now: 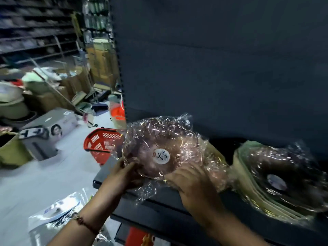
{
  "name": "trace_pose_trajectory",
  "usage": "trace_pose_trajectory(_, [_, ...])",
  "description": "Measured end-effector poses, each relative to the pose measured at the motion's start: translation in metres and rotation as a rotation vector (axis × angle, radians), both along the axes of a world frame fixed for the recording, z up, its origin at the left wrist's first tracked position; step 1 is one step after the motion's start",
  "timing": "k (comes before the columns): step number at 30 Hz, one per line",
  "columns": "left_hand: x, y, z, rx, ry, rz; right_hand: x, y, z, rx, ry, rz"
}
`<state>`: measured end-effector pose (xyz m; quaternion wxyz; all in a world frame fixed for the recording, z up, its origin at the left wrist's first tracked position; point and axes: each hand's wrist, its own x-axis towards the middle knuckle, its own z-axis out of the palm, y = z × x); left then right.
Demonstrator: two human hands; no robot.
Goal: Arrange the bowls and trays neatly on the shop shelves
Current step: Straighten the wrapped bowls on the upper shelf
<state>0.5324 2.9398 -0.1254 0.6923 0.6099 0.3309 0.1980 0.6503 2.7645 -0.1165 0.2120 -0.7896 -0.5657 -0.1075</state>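
Plastic-wrapped bowl (158,150) at shelf (159,206) left edge, gripped by left hand (122,176) and right hand (193,185) (second stack (282,180) near right).

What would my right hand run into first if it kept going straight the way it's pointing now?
Your right hand points up-left at the wrapped bowl, and its fingers already seem to touch the wrap. Beyond that, probably the dark back panel, though depth is unclear.

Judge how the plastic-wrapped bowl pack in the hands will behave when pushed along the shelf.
The wrapped bowl pack probably slides easily, since its wrap looks glossy and loose. It likely stays stiff under both hands' grip, left hand and right hand, though it could tip.
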Motion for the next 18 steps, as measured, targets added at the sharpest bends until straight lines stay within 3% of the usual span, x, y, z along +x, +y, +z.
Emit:
trace_pose_trajectory(3, [-0.008,0.044,-0.005,0.114,0.006,0.018,0.002,0.052,-0.007,0.02,0.034,0.049])
trace_pose_trajectory(9, [-0.002,0.128,-0.044,0.66,0.149,0.072,0.015,0.128,-0.036,-0.009,0.026,0.009])
trace_pose_trajectory(13, [0.005,0.149,-0.066,0.943,0.387,0.076,0.023,0.156,-0.055,-0.056,0.041,-0.035])
trace_pose_trajectory(18, [0.013,0.152,-0.091,1.345,0.414,-0.254,0.025,0.173,-0.076,-0.152,0.101,-0.071])
